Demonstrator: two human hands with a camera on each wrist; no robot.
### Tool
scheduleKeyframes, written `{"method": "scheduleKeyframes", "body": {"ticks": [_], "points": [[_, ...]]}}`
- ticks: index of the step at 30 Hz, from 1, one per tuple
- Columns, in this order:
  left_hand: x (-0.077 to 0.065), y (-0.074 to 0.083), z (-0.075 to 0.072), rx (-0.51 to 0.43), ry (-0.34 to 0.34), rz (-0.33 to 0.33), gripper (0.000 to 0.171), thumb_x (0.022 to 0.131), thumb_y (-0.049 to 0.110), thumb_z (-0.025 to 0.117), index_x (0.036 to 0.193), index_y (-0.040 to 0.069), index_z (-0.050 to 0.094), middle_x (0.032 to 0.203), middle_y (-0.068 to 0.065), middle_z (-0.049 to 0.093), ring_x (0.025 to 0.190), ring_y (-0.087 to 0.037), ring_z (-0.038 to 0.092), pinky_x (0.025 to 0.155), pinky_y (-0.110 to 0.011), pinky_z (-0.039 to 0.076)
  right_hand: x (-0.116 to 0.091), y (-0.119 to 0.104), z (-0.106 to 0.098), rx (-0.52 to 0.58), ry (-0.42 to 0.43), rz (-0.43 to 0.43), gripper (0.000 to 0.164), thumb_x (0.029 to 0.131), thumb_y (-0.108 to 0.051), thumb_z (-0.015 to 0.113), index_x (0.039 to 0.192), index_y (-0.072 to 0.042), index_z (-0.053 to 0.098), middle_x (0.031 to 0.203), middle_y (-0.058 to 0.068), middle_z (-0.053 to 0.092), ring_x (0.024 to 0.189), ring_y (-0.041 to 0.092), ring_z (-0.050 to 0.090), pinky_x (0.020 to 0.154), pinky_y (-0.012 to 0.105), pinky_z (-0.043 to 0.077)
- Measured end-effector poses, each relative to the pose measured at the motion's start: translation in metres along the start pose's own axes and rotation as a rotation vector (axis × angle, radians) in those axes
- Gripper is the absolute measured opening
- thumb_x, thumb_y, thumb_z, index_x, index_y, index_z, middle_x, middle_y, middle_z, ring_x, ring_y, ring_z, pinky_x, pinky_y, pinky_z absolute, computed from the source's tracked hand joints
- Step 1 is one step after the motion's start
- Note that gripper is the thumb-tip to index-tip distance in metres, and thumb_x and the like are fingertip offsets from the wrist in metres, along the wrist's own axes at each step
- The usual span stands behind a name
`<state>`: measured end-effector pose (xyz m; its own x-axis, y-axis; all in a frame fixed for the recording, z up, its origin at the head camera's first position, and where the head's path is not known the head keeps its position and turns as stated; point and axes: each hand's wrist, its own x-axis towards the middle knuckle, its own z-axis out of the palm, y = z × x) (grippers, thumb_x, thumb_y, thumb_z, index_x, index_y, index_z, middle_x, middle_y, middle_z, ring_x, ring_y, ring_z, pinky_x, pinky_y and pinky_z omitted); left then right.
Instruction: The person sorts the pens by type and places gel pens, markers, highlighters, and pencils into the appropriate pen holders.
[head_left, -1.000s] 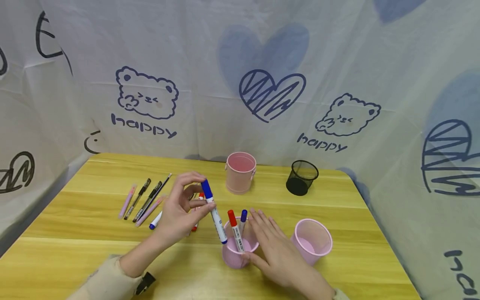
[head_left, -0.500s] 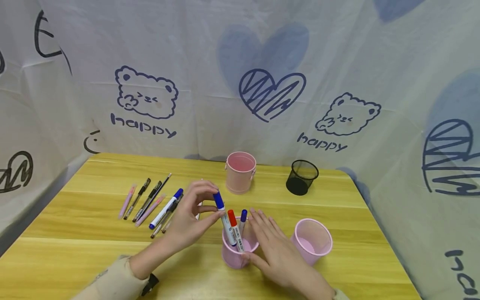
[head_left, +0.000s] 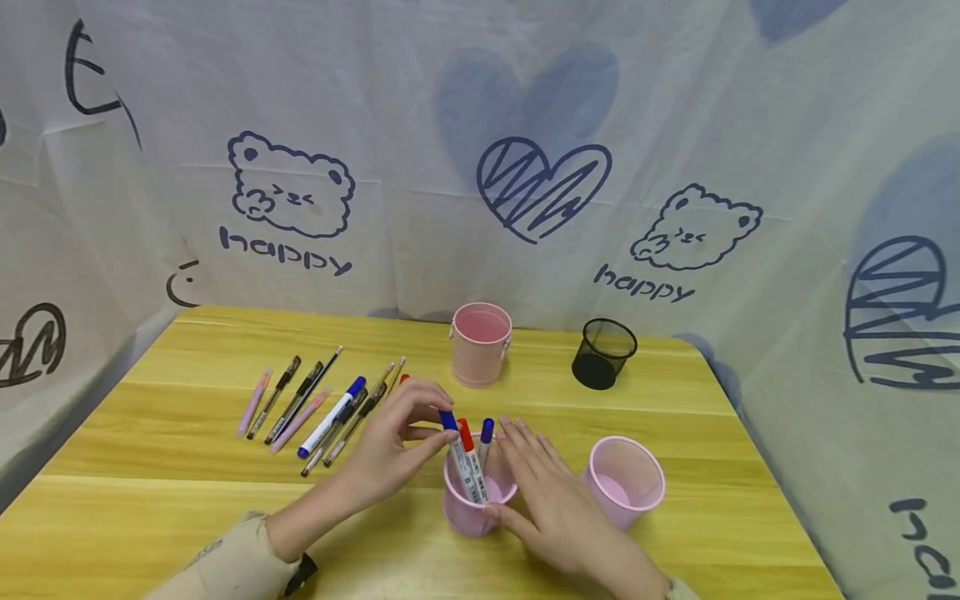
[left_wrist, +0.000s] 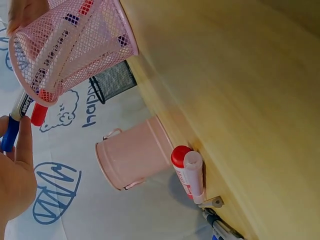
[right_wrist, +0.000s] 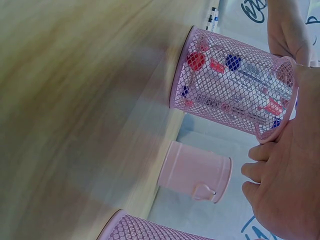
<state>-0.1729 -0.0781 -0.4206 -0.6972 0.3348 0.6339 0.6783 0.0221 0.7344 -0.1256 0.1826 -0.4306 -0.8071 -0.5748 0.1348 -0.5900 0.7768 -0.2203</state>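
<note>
In the head view my left hand (head_left: 390, 446) pinches a white whiteboard marker (head_left: 465, 473) by its blue cap, with the lower part of the marker inside a pink mesh pen cup (head_left: 467, 523). A red-capped marker (head_left: 466, 436) and another blue-capped marker (head_left: 487, 431) lean in the same cup. My right hand (head_left: 558, 508) rests along the cup's right side, fingers straight and thumb at the near rim. Through the mesh in the right wrist view, the markers' barrels (right_wrist: 245, 82) show inside the cup. The left wrist view shows the held marker's blue cap (left_wrist: 10, 134) between fingers and thumb.
A second pink mesh cup (head_left: 611, 507) stands to the right. Behind are a pink bucket (head_left: 480, 362) and a black mesh cup (head_left: 617, 367). Left on the table lie pink pens (head_left: 255, 404), black-capped pens (head_left: 283, 383), a blue-capped marker (head_left: 330, 421) and pencils (head_left: 400, 368).
My left hand has moved right and down, lowering the blue-capped marker from the cup's left rim into the cup. My right hand and the cup stay in place.
</note>
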Motion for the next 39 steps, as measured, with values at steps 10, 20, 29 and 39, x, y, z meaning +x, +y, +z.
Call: {"method": "scheduleKeyframes", "body": {"ticks": [10, 20, 29, 39], "points": [[-0.0033, -0.0031, 0.0017, 0.039, -0.067, -0.031, 0.036, 0.086, -0.014, 0.075, 0.116, 0.002, 0.065, 0.120, -0.016, 0.062, 0.101, -0.030, 0.071, 0.082, -0.031, 0.062, 0.0005, 0.0002, 0.0004, 0.006, 0.005, -0.003, 0.086, 0.105, -0.064, 0.039, 0.167, -0.009, 0.017, 0.174, 0.004, 0.008, 0.160, 0.023, 0.011, 0.128, 0.047, 0.016], [-0.0030, -0.0051, 0.0036, 0.051, -0.080, -0.081, 0.037, 0.083, -0.018, 0.075, 0.113, 0.001, 0.066, 0.118, -0.018, 0.063, 0.106, -0.028, 0.068, 0.085, -0.029, 0.061, 0.0002, 0.0010, 0.0016, -0.002, 0.023, -0.015, 0.085, 0.106, -0.063, 0.041, 0.168, -0.012, 0.013, 0.175, 0.004, 0.009, 0.160, 0.022, 0.012, 0.128, 0.047, 0.017], [-0.0032, -0.0048, 0.0036, 0.073, -0.085, -0.098, 0.037, 0.083, -0.017, 0.076, 0.114, 0.002, 0.067, 0.122, -0.017, 0.062, 0.109, -0.028, 0.067, 0.085, -0.028, 0.061, 0.0002, 0.0013, 0.0020, -0.005, 0.023, -0.018, 0.086, 0.105, -0.062, 0.042, 0.168, -0.011, 0.014, 0.174, 0.005, 0.010, 0.159, 0.024, 0.013, 0.127, 0.047, 0.017], [-0.0027, -0.0067, -0.0041, 0.160, -0.026, -0.010, 0.037, 0.082, -0.017, 0.078, 0.112, 0.002, 0.067, 0.121, -0.014, 0.063, 0.112, -0.028, 0.059, 0.078, -0.029, 0.063, 0.0005, 0.0016, 0.0014, 0.005, 0.001, -0.002, 0.086, 0.105, -0.066, 0.039, 0.167, -0.010, 0.017, 0.175, 0.002, 0.007, 0.160, 0.019, 0.009, 0.128, 0.043, 0.013]]}}
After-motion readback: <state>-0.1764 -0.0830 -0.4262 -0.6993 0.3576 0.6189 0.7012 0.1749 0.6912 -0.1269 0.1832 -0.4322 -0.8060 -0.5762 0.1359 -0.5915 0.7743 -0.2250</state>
